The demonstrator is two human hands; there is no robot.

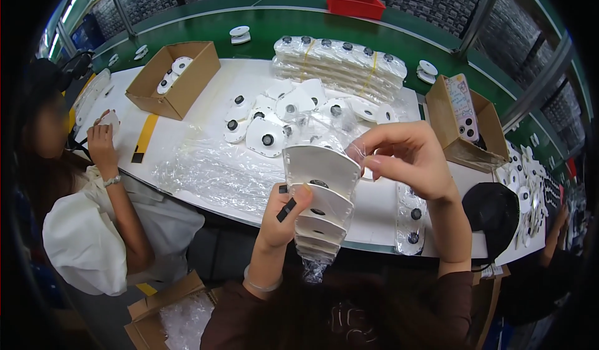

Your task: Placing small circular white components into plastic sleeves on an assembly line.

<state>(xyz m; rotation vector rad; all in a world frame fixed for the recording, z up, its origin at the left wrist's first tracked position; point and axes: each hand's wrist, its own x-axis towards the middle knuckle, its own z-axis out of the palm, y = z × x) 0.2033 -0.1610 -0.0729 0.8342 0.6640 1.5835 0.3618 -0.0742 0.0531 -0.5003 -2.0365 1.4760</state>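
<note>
My left hand (279,217) is closed round the side of a row of white rounded plates (319,201), stacked one behind another in a clear plastic bag (314,270). Black bands wrap fingers of this hand. On the other side, my right hand (405,156) pinches the film at the upper edge of the bag, beside the nearest plate to the table's far side. Beyond the row lie several loose white plates with black knobs (267,139), partly covered by the bag. A filled clear pack (410,225) rests on the table beneath my right forearm.
Flat clear bags (218,172) spread over the table's left part. Banded packs (340,63) are piled at the back. Cardboard boxes (196,78) stand left and right, the right one holding a phone (462,106). A black cap (491,216) lies right. A co-worker's hand (102,139) works at left.
</note>
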